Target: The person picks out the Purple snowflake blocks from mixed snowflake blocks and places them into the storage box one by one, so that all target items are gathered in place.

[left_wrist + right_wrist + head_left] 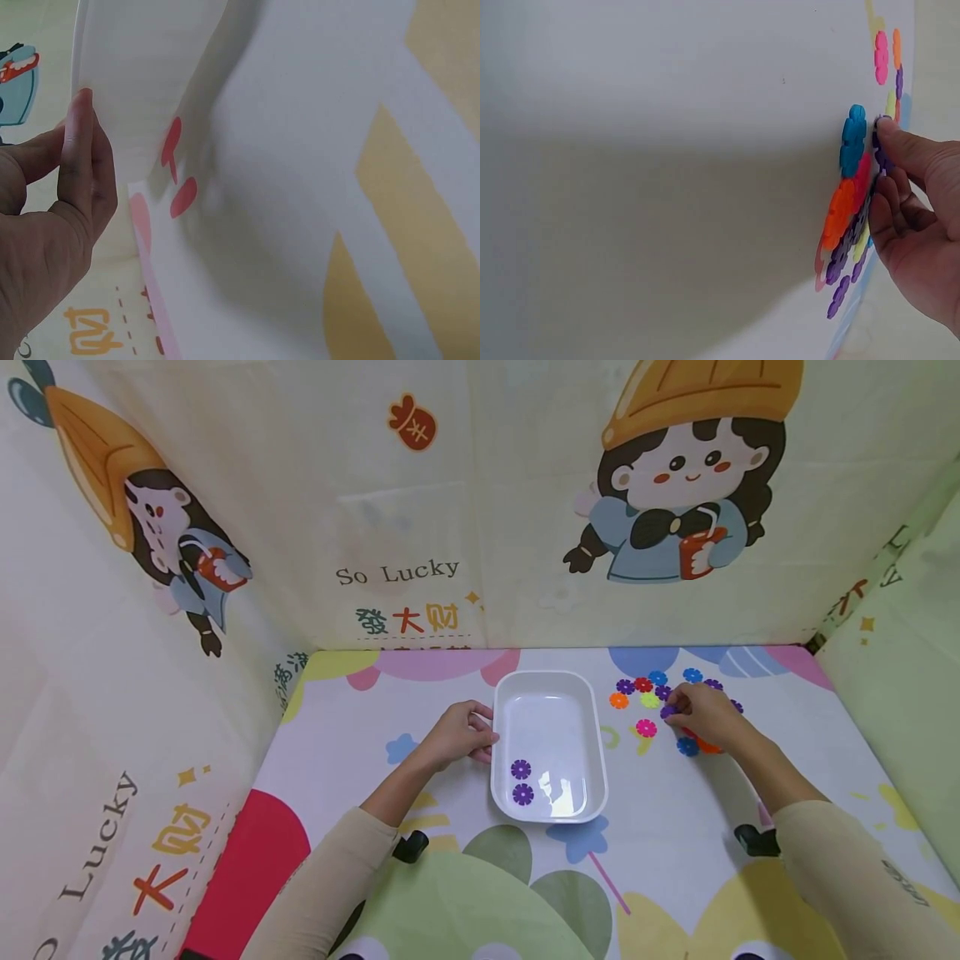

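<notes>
A white rectangular tray [551, 718] lies on the table, with a purple snowflake disc [521, 769] and a second purple disc [522, 794] in its near left part. My left hand [457, 733] holds the tray's left rim, the fingers bent against it; the left wrist view shows the fingertips [81, 101] at the rim. To the right of the tray, my right hand [705, 714] pinches a purple snowflake disc [668, 712] between thumb and fingers, low over a loose group of discs. Part of that group is hidden under the hand.
Around the right hand lie several more discs, among them a pink one [646, 728], an orange one [618, 701], a red one [642, 685] and a blue one [687, 747]. A printed cloth [525, 610] hangs behind the table's far edge, and more cloth stands at both sides.
</notes>
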`<state>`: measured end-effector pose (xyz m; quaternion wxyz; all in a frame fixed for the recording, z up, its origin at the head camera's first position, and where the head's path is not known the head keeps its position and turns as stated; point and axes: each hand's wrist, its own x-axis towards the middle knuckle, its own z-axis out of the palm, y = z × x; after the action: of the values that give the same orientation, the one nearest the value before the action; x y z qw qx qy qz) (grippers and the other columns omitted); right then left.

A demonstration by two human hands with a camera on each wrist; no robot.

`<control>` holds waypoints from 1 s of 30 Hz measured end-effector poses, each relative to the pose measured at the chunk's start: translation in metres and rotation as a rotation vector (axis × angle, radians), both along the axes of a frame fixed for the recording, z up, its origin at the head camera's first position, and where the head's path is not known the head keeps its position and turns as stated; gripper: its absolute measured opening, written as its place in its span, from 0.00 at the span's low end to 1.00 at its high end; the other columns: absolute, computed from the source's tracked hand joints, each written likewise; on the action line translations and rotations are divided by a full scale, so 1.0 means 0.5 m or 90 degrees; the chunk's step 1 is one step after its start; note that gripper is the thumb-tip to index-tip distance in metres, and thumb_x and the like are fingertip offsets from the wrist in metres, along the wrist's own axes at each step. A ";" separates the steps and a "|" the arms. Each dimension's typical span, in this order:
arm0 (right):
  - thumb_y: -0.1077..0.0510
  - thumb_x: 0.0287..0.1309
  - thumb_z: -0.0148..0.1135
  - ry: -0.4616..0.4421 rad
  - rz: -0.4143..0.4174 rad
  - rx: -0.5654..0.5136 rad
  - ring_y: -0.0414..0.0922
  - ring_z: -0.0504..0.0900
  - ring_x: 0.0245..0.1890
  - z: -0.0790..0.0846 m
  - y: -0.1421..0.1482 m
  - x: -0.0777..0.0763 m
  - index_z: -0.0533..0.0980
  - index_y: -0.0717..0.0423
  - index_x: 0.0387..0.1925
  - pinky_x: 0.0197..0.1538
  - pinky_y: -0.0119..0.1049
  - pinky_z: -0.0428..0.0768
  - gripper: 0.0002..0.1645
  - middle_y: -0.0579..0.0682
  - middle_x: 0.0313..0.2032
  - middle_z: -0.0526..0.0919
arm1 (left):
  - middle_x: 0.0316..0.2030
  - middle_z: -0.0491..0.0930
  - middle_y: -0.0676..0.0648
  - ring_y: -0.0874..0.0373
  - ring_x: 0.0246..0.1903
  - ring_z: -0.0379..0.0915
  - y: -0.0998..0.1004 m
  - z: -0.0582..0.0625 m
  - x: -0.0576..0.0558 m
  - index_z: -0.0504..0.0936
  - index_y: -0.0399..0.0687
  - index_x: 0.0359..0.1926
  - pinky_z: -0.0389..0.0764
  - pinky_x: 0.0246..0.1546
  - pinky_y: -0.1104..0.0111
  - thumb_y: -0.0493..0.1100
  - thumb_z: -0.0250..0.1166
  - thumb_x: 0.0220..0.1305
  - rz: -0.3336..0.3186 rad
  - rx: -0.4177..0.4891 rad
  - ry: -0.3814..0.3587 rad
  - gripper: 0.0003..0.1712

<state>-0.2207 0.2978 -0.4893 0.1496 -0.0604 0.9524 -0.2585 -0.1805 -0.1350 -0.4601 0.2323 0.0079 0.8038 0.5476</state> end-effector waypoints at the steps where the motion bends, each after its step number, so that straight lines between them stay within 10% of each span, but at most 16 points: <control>1: 0.59 0.63 0.72 0.002 -0.001 -0.001 0.55 0.80 0.45 0.000 0.000 0.000 0.74 0.66 0.51 0.50 0.47 0.91 0.22 0.62 0.43 0.81 | 0.39 0.81 0.39 0.55 0.24 0.85 0.000 0.000 0.000 0.73 0.35 0.60 0.93 0.34 0.56 0.33 0.68 0.67 0.000 0.000 0.000 0.22; 30: 0.60 0.68 0.67 0.059 0.009 -0.043 0.63 0.80 0.54 0.017 -0.008 0.029 0.77 0.61 0.55 0.60 0.61 0.85 0.17 0.65 0.50 0.84 | 0.38 0.81 0.39 0.56 0.25 0.84 -0.001 -0.005 0.002 0.73 0.34 0.60 0.93 0.34 0.54 0.31 0.68 0.68 0.014 0.028 -0.005 0.22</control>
<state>-0.2061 0.2939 -0.4806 0.1052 -0.0839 0.9486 -0.2865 -0.1796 -0.1354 -0.4628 0.2290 0.0023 0.7909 0.5675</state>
